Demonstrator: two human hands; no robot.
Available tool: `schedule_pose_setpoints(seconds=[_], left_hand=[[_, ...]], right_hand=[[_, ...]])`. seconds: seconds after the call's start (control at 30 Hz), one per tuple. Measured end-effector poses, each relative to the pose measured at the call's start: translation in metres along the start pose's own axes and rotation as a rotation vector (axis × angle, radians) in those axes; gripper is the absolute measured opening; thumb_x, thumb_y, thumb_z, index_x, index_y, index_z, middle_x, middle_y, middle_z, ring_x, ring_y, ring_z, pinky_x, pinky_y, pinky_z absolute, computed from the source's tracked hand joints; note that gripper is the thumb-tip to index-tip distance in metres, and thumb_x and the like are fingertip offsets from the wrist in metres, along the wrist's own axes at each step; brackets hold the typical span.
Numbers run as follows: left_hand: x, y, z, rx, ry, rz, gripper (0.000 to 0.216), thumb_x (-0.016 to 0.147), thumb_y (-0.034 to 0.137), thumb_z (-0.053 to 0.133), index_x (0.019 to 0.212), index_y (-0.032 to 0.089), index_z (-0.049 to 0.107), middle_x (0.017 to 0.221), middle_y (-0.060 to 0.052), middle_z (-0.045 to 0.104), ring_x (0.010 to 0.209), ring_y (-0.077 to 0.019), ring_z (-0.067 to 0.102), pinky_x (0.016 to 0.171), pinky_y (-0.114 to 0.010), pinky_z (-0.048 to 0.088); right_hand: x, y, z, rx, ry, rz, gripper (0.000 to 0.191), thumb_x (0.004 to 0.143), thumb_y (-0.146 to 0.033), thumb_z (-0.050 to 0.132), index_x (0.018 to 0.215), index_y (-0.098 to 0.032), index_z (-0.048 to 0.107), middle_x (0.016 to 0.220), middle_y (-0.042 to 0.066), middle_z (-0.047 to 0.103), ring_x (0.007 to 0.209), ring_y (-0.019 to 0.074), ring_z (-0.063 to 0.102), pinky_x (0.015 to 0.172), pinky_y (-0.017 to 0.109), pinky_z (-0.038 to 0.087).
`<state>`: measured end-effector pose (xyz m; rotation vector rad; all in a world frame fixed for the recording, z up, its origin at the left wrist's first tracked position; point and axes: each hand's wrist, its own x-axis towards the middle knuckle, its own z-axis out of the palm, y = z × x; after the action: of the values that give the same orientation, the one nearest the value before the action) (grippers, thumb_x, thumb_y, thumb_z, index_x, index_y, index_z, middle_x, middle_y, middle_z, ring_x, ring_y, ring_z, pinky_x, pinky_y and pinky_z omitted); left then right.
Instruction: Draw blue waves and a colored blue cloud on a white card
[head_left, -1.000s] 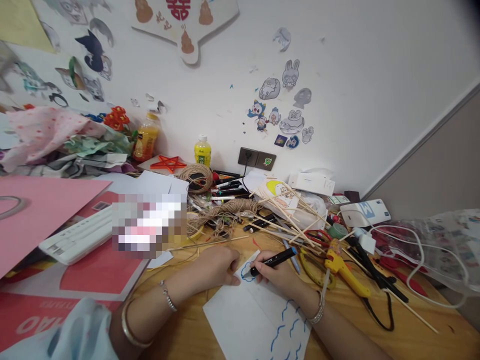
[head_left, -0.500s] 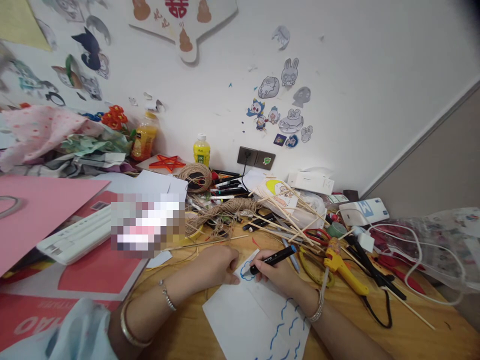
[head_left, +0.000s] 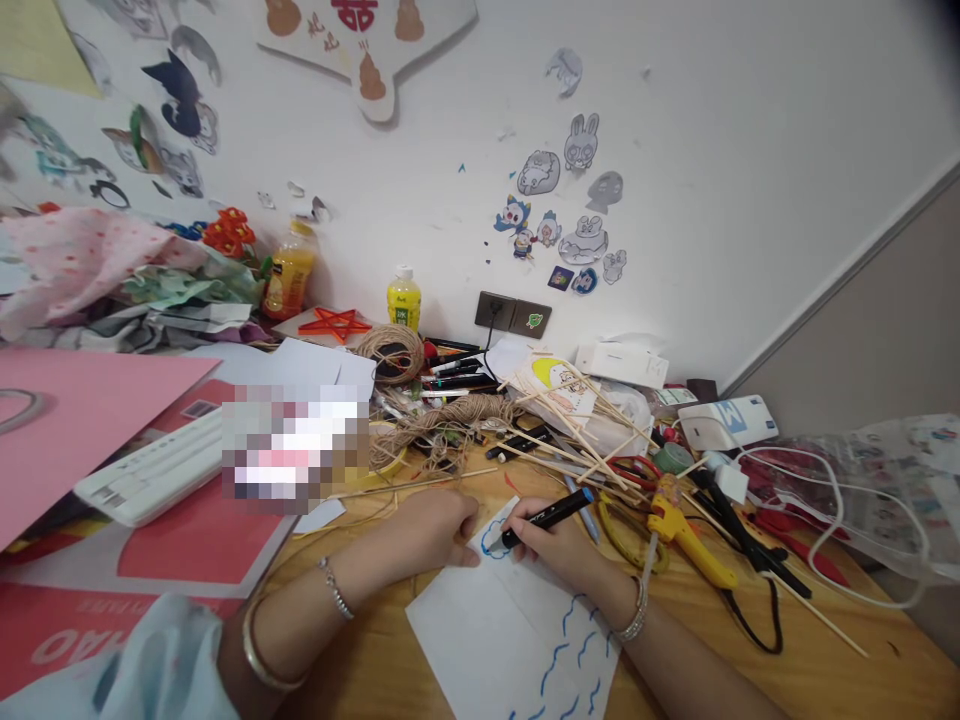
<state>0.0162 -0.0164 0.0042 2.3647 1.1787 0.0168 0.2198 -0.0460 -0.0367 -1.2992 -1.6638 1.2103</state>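
A black marker with a blue end [head_left: 556,516] is gripped in my right hand [head_left: 559,550], its tip down at a small blue cloud outline near the paper's upper corner. The white sheet of paper [head_left: 480,635] lies turned at an angle on the wooden table, with wavy blue lines along its right side. My left hand [head_left: 439,527] is closed, fingers curled, with the thumb at the sheet's upper left edge beside the cloud outline. Part of that edge is hidden under the left hand.
Right of the sheet lies a yellow glue gun [head_left: 682,540] with a black cord. Thin wooden sticks [head_left: 581,440], twine [head_left: 472,412] and markers [head_left: 457,378] clutter the back. A pink sheet [head_left: 97,410] and a long white case [head_left: 157,470] are at left. Two bottles stand by the wall.
Almost nothing differs. The marker and right hand have shifted very slightly at the cloud outline; the left hand and the sheet keep their places.
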Motion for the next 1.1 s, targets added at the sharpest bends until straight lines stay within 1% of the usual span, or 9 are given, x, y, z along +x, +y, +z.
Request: schedule_pose_setpoints(seconds=[0.37, 0.6, 0.77, 0.93, 1.1], left_hand=[[-0.0002, 0.0007, -0.0011, 0.006, -0.010, -0.008, 0.019, 0.067, 0.034, 0.071, 0.071, 0.022, 0.057, 0.068, 0.002, 0.059, 0.062, -0.0168, 0.052, 0.050, -0.025, 0.025], [0.0011, -0.0005, 0.0005, 0.005, -0.006, -0.003, 0.020, 0.068, 0.035, 0.071, 0.071, 0.021, 0.057, 0.069, 0.002, 0.058, 0.062, -0.0166, 0.053, 0.050, -0.025, 0.026], [0.0001, 0.0002, -0.0003, 0.001, 0.000, -0.004, 0.020, 0.068, 0.036, 0.071, 0.070, 0.021, 0.057, 0.068, 0.002, 0.059, 0.063, -0.0165, 0.053, 0.049, -0.025, 0.025], [-0.0012, 0.0020, -0.0016, 0.001, 0.007, -0.012, 0.020, 0.069, 0.034, 0.072, 0.070, 0.021, 0.057, 0.068, 0.002, 0.058, 0.062, -0.0161, 0.051, 0.049, -0.025, 0.023], [-0.0019, 0.0030, -0.0029, 0.002, -0.001, -0.012, 0.020, 0.069, 0.035, 0.072, 0.071, 0.021, 0.058, 0.068, 0.003, 0.058, 0.061, -0.0160, 0.051, 0.049, -0.025, 0.023]], right_hand=[[-0.0006, 0.0013, -0.0007, 0.009, -0.015, -0.008, 0.016, 0.076, -0.029, 0.056, 0.067, -0.017, 0.061, 0.053, -0.001, 0.058, 0.050, 0.0116, 0.052, 0.048, 0.021, 0.040], [-0.0003, 0.0015, -0.0002, -0.001, 0.002, 0.001, 0.015, 0.076, -0.026, 0.055, 0.065, -0.018, 0.061, 0.050, -0.003, 0.056, 0.048, 0.0106, 0.050, 0.046, 0.020, 0.037], [-0.0003, 0.0020, -0.0005, -0.002, 0.002, 0.004, 0.014, 0.077, -0.026, 0.056, 0.067, -0.018, 0.061, 0.052, -0.003, 0.057, 0.049, 0.0113, 0.051, 0.049, 0.021, 0.038], [0.0002, 0.0041, -0.0006, -0.003, 0.006, 0.002, 0.014, 0.077, -0.024, 0.056, 0.066, -0.018, 0.060, 0.052, -0.003, 0.057, 0.049, 0.0114, 0.052, 0.049, 0.021, 0.039], [-0.0006, 0.0015, -0.0005, -0.009, 0.008, -0.002, 0.015, 0.078, -0.024, 0.056, 0.065, -0.018, 0.059, 0.052, -0.003, 0.055, 0.049, 0.0110, 0.050, 0.049, 0.021, 0.038]])
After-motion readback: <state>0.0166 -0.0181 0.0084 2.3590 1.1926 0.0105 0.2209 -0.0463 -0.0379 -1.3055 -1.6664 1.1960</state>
